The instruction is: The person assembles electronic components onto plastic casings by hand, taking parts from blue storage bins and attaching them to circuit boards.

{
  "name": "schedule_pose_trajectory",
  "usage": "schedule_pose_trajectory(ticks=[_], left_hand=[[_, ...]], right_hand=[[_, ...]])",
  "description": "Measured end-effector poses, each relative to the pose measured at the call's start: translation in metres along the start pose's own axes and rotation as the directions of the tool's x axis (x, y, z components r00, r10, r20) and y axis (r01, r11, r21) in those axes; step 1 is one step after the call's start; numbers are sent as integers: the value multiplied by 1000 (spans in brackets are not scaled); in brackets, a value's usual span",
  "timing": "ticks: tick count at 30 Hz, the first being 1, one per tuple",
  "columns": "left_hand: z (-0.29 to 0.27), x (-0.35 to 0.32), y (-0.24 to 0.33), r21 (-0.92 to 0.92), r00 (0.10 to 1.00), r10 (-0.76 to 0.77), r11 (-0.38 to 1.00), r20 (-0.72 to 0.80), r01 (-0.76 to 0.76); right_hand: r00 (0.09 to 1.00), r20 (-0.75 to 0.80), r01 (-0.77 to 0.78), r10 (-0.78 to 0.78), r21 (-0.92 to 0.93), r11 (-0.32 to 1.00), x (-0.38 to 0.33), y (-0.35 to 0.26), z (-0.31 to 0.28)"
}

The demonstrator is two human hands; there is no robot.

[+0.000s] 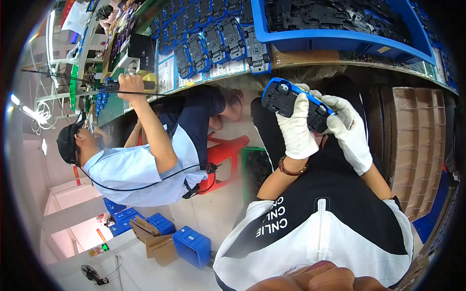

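Both my hands, in white gloves, hold a blue toy car (294,104) above my lap, its black underside with wheels turned up toward me. My left hand (297,127) grips its near side at the middle, thumb lying across the black base. At the car's right end, my right hand (346,127) is closed around it with the fingers bent over the edge. Parts of the car lie hidden behind the gloves. On the bench ahead stand rows of similar toy cars (213,43), also with black undersides up.
A blue bin (340,38) of black chassis parts sits on the bench at the far right. Brown divided cartons (418,145) stack at my right. To the left a co-worker (141,165) sits on a red stool (228,160) holding a power screwdriver (116,86). Blue crates (191,246) stand behind.
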State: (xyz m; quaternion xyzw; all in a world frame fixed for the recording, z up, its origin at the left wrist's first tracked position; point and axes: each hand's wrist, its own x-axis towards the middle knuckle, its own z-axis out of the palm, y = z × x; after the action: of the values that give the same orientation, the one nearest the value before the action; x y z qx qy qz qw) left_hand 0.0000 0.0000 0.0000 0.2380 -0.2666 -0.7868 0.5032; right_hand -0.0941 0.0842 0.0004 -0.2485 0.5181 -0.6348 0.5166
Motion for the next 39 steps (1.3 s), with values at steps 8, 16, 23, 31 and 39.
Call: schedule_pose_trajectory(ticks=[8,16,23,31,39], left_hand=[[-1,-4,-18,60,993,68,996,-92,-63],[-8,7,-8,65,996,-66,995,-68,70],[-9,14,-8,178,998,49,983,-49,-40],[-14,5,-3,426,999,1,905,37,-17],[-101,103,134,581,865,480,749,-145,-318]], right_hand=[[979,-127,165,-157,52,985,-4,16,13],[987,-157,-22,39,106,994,-4,10,2],[988,-148,36,-32,26,999,-1,11,-1],[971,-213,87,-110,-113,990,8,17,5],[943,-119,256,-309,-330,908,-4,-4,-10]])
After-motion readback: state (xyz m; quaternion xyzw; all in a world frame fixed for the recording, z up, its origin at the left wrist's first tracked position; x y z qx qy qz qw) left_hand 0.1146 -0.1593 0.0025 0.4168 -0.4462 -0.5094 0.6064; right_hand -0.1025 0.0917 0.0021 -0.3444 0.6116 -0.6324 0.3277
